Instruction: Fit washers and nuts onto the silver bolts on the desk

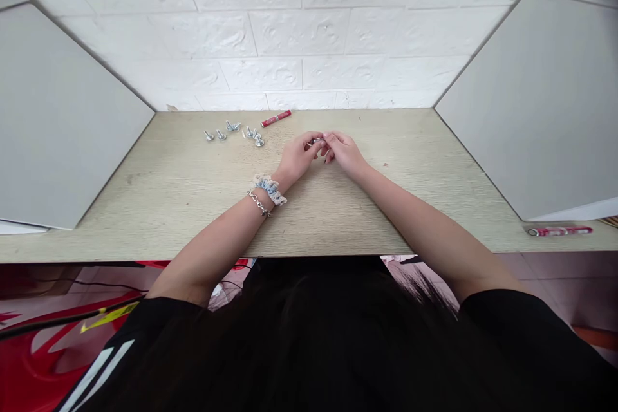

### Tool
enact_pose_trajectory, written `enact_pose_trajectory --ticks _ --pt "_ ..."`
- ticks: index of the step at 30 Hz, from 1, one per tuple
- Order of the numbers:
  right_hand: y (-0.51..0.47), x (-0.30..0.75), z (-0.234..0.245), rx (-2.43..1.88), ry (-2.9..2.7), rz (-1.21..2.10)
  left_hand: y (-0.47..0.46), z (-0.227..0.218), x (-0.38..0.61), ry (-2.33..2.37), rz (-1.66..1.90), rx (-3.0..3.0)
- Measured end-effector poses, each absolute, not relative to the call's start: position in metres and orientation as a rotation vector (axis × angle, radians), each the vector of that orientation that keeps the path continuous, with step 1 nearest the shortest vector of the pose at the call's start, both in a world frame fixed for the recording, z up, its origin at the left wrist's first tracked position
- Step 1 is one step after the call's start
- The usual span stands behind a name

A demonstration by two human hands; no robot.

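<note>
Over the middle of the table, my left hand and my right hand meet at the fingertips. Between them is a small silvery metal piece, mostly covered by the fingers, so its exact kind is hidden. My left thumb and index finger pinch it from the left. The right thumb and fingertips close on its other end. To the left of my hands, several silver bolts with wide round bases stand on the table, and a red marker-like tube lies behind them.
The wooden table ends at a white brick-patterned wall. Grey panels close in the left and right sides. A second red tube lies by the front right edge. Part of a red chair shows below left.
</note>
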State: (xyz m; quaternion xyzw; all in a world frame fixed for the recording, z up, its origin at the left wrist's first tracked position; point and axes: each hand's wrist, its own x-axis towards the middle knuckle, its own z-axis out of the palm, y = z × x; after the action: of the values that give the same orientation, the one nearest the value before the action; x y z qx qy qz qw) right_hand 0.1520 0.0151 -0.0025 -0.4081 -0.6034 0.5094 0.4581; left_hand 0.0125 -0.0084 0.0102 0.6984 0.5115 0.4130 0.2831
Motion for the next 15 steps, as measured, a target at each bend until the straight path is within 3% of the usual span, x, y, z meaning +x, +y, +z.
enact_pose_trajectory --ticks 15 --pt "0.0180 0.1545 0.0010 -1.041 -1.416 1.372 -0.0111 0.0160 0.0096 1.381 1.003 1.912"
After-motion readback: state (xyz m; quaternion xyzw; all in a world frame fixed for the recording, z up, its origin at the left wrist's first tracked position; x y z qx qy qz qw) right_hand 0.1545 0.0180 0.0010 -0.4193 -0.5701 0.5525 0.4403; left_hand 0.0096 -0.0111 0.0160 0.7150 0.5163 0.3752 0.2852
